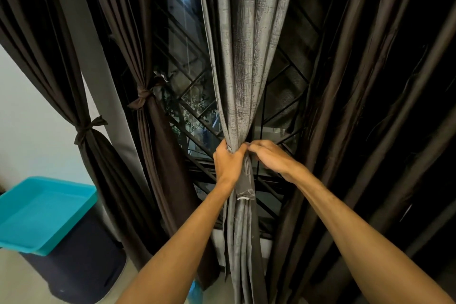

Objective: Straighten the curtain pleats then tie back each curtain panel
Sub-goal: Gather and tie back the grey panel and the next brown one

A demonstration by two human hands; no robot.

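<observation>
Progress somewhere past the middle, judging from how the drapery lies. At 9 o'clock, outer brown panel (98, 155) and inner brown panel (158, 136) already cinched and knotted at the waist, pleats falling in fairly tidy lines above and below. Through the centre, from 12 o'clock down to 6, grey curtain panel (243, 57) drawn into a narrow neck just below the middle. Left hand (228, 160) wrapped round that neck from the 9 o'clock side, fingers curled and gripping the bunched cloth. Right hand (269, 158) meeting it from the 3 o'clock side, fingertips pinching at the gather; cannot tell exactly which layer or band. Loose end of grey tie strip (245, 185) hanging just below the left hand, so knot apparently not yet finished. At 3 o'clock, dark brown panels (370, 106) hanging full length with no tie in sight, folds uneven: probably still to straighten and bind. Behind it all, window grille (195, 96); at 8 o'clock, dark bin (74, 266) under teal lid (44, 210), well apart from the work
</observation>
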